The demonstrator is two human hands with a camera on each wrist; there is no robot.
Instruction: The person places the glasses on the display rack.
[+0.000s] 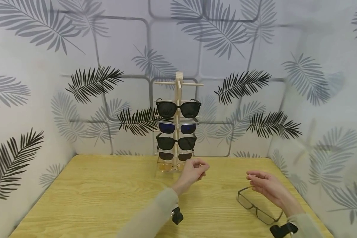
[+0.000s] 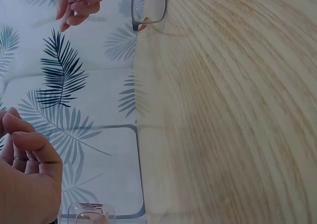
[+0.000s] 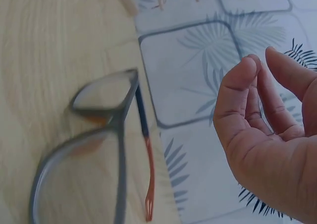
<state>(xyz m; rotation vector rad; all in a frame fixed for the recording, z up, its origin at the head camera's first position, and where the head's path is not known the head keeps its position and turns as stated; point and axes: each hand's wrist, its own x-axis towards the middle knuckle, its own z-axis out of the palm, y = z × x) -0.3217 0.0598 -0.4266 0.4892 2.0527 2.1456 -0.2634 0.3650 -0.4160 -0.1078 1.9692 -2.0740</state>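
Note:
My left hand [image 1: 193, 172] hovers over the table before the lower end of a wooden eyewear rack [image 1: 179, 79], fingers loosely curled around nothing. It partly covers the bottom pair of orange-tinted glasses [image 1: 165, 167] in the head view. Over to the right, my right hand [image 1: 267, 186] is raised above a pair of dark-framed eyeglasses [image 1: 254, 205], which it overlaps in that view. Its thumb and fingers are bent, with nothing held between them. In the right wrist view the eyeglasses [image 3: 119, 120] lie on the table, a temple with a reddish-brown tip showing.
Above the orange pair hang black sunglasses [image 1: 167, 109], a blue-lensed pair [image 1: 166, 128], more black sunglasses [image 1: 166, 143] and a clear-framed dark pair [image 1: 166, 156]. The rack stands at the back edge of the wood-grain table [image 1: 107, 191]. Leaf-patterned walls [image 1: 226, 138] enclose the back and sides.

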